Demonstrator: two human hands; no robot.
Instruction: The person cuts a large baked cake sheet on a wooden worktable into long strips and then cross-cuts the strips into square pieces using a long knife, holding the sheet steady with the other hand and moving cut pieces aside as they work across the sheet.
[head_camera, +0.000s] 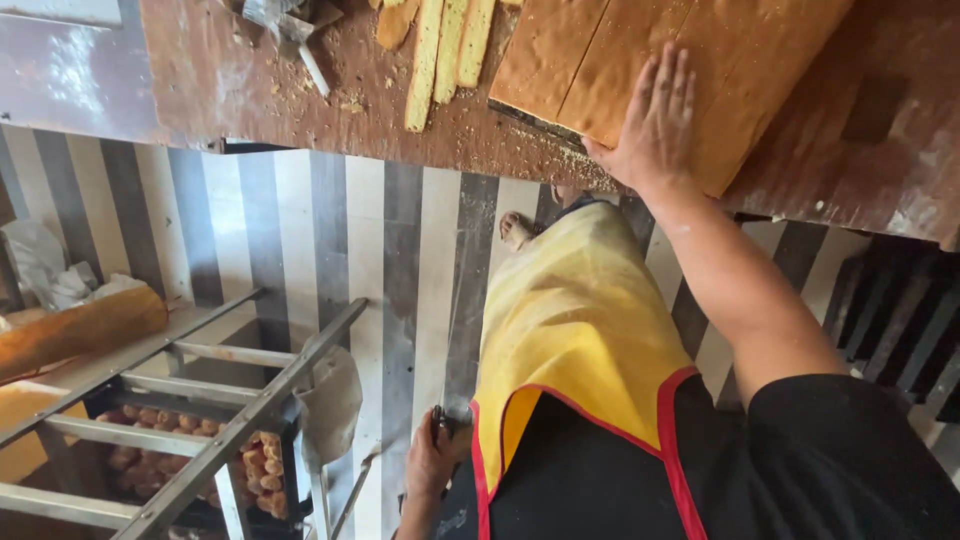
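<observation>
My right hand (655, 120) lies flat, fingers spread, on the near edge of a large brown sponge cake slab (750, 50) on the crumb-covered brown table (250, 70). The slab is cut into wide sections. Low by my side, my left hand (430, 460) is closed on the dark handle of a long thin knife (455, 330), whose blade points up toward the table edge. Several pale cut cake strips (440, 50) lie on the table left of the slab. A yellow apron (570, 320) with red trim hangs in front of me.
A metal rack (200, 400) stands at the lower left with small round pastries (262, 470) beneath it. A long brown loaf (80, 330) lies on a surface at the left. The floor (340, 260) is grey-and-white striped, and my bare foot (515, 228) shows under the table.
</observation>
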